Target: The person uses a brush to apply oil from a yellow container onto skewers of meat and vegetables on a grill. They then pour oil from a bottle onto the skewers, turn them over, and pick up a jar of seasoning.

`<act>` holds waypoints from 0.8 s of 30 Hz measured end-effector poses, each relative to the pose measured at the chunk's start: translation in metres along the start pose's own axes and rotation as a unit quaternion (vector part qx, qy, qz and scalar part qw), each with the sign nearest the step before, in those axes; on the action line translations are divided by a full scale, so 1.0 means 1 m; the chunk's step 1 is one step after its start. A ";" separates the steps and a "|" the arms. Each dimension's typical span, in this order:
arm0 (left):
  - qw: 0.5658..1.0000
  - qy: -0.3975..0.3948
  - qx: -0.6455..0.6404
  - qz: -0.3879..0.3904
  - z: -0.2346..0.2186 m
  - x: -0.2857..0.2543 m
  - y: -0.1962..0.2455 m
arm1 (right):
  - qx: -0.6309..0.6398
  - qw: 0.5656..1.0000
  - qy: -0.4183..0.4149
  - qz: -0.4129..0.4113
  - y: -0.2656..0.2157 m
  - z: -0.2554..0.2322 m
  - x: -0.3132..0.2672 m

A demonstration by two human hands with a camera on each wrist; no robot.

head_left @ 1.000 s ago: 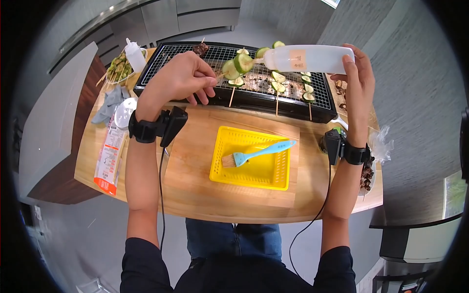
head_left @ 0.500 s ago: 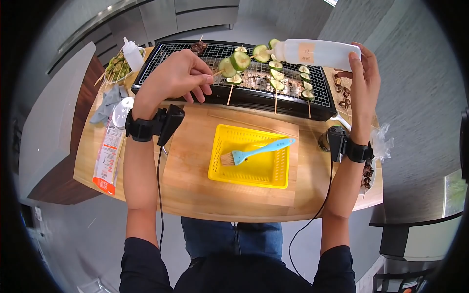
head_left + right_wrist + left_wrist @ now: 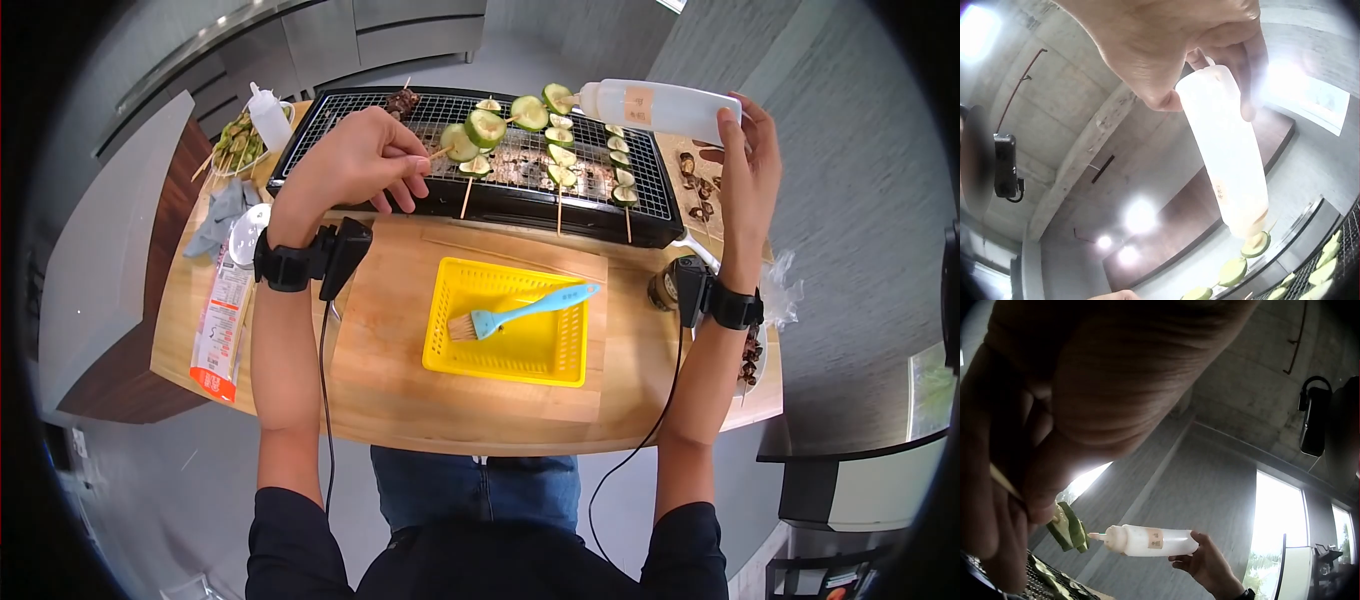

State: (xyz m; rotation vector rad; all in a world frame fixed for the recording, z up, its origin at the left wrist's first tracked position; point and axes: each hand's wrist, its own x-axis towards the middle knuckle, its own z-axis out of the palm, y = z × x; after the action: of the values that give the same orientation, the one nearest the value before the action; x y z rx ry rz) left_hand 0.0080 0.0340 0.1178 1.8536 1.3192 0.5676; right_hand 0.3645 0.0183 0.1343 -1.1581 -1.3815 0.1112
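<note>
My left hand (image 3: 365,165) pinches the near end of a wooden skewer (image 3: 440,153) threaded with several green-rimmed zucchini slices (image 3: 486,128), raised over the grill (image 3: 500,207). In my right hand (image 3: 752,170), fingers and thumb grip the base of a translucent squeeze bottle (image 3: 680,110). The bottle lies almost level, its nozzle right at the slice farthest from my left hand. The left wrist view shows this bottle (image 3: 1160,542) pointing at the slices (image 3: 1069,528). Seen from the right wrist, the bottle (image 3: 1229,150) tilts down toward the skewered slices (image 3: 1233,272).
More zucchini skewers (image 3: 562,157) and a dark meat skewer (image 3: 402,104) lie on the grill. A yellow basket (image 3: 435,330) holds a blue basting brush (image 3: 550,300). At left stand another squeeze bottle (image 3: 270,120) and a plate of green skewers (image 3: 237,140). A jar (image 3: 662,290) sits at right.
The bottle and right hand have shifted right, the nozzle passing from the middle slices to the skewer's far end. My left hand has drifted slightly left and down, still pinching the skewer.
</note>
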 end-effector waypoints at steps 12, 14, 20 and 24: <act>0.998 -0.029 -0.056 0.006 -0.004 0.004 -0.010 | 0.013 1.000 0.012 -0.010 0.000 0.002 0.000; 0.998 -0.026 -0.057 0.005 -0.004 0.003 -0.011 | 0.045 0.999 0.002 -0.007 -0.004 0.005 -0.001; 0.997 -0.037 -0.065 0.006 -0.001 0.003 -0.006 | 0.119 0.989 -0.087 0.019 -0.018 0.011 -0.009; 0.996 -0.047 -0.068 0.023 0.000 0.004 -0.006 | 0.129 0.986 -0.106 0.007 -0.022 0.016 -0.013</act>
State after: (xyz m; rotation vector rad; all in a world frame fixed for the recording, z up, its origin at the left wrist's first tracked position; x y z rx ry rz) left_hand 0.0060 0.0381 0.1125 1.7805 1.1507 0.5714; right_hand 0.3358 0.0079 0.1363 -0.9587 -1.4944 0.4220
